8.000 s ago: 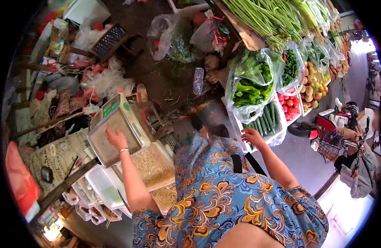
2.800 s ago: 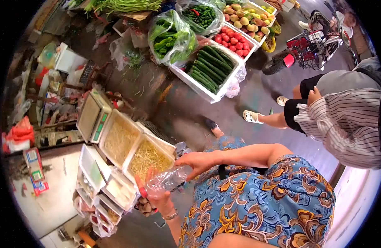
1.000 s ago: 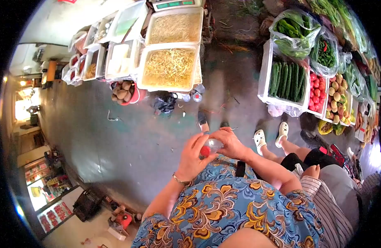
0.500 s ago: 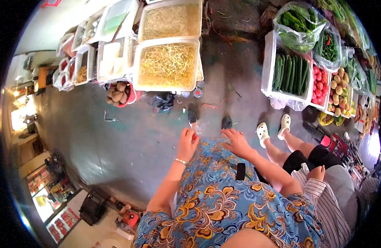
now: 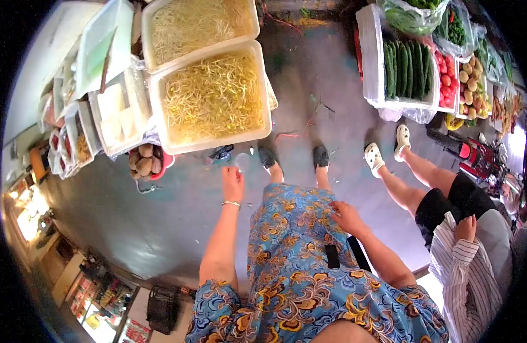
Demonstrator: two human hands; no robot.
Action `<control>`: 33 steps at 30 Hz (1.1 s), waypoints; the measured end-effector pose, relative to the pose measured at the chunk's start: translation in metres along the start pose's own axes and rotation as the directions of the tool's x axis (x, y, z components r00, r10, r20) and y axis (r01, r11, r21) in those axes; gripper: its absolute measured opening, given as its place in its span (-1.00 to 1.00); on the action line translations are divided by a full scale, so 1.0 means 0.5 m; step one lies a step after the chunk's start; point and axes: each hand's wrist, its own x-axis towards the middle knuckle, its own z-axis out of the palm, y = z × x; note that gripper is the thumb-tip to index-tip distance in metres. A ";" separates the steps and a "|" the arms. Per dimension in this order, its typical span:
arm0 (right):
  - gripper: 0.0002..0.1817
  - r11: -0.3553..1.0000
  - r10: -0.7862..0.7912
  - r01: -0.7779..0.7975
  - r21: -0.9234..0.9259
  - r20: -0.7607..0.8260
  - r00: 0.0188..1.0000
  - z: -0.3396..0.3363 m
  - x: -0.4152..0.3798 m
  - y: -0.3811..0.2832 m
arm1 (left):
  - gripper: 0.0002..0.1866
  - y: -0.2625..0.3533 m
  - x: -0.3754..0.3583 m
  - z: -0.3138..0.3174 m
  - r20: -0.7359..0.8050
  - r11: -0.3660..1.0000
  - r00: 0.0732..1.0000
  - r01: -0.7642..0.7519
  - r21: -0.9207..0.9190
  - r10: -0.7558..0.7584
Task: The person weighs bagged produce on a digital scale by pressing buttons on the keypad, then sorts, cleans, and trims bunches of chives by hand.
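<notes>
My left hand (image 5: 233,184), with a bracelet on its wrist, reaches out in front of me, its fingers closed. A small piece of clear, filmy plastic (image 5: 242,162) sticks out at its fingertips; it looks like a thin plastic bag, but its shape is hard to make out. Just beyond is the near edge of a white tub of bean sprouts (image 5: 215,94), apart from the hand. My right hand (image 5: 348,217) hangs at the right side of my blue flowered dress (image 5: 297,228), fingers loosely apart and holding nothing.
Another sprout tub (image 5: 197,28) and a container of white blocks (image 5: 119,123) stand at left, with a red bucket of brown tubers (image 5: 144,161) below. At right are cucumbers (image 5: 409,70) and tomatoes (image 5: 447,80). A person in white clogs (image 5: 374,159) is close on my right.
My left hand has swung left, away from my dress, carrying the clear plastic. The right hand has dropped to the side of the dress. The view has shifted, and the sprout tubs appear nearer.
</notes>
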 end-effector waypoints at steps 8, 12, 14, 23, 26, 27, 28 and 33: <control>-0.64 0.986 0.009 0.000 0.168 -0.053 0.999 0.051 0.029 -0.041 | -0.30 -0.054 0.094 -0.009 -0.077 0.963 0.993 -0.071 0.262 0.094; -0.64 0.992 0.019 -0.010 0.124 -0.073 0.997 0.027 0.044 -0.078 | -0.31 -0.053 0.013 -0.022 -0.009 0.964 1.000 -0.009 0.264 0.012; -0.65 0.977 0.030 -0.011 0.213 -0.086 0.996 0.017 0.048 -0.083 | -0.32 -0.048 -0.037 -0.028 0.035 0.969 0.998 0.033 0.245 -0.043; -0.64 0.993 0.007 0.012 0.114 -0.161 0.987 -0.012 0.023 -0.093 | -0.35 -0.054 -0.182 -0.084 0.211 0.964 0.962 0.121 0.235 -0.172; -0.63 0.992 0.011 0.014 0.128 -0.198 0.980 -0.018 0.005 -0.075 | -0.36 -0.063 -0.198 -0.104 0.255 0.979 0.946 0.188 0.082 -0.202; -0.63 0.990 0.033 0.005 0.143 -0.263 0.964 -0.024 -0.005 -0.080 | -0.37 -0.047 -0.196 -0.123 0.278 0.972 0.931 0.233 0.043 -0.236; -0.62 0.988 0.048 -0.008 0.156 -0.256 0.965 -0.032 -0.013 -0.092 | -0.38 -0.064 -0.195 -0.131 0.303 0.971 0.924 0.238 0.017 -0.232; -0.68 0.992 0.054 -0.008 0.128 -0.359 0.932 -0.053 -0.047 -0.047 | -0.65 -0.075 -0.180 -0.177 0.404 0.998 0.913 0.056 0.020 -0.060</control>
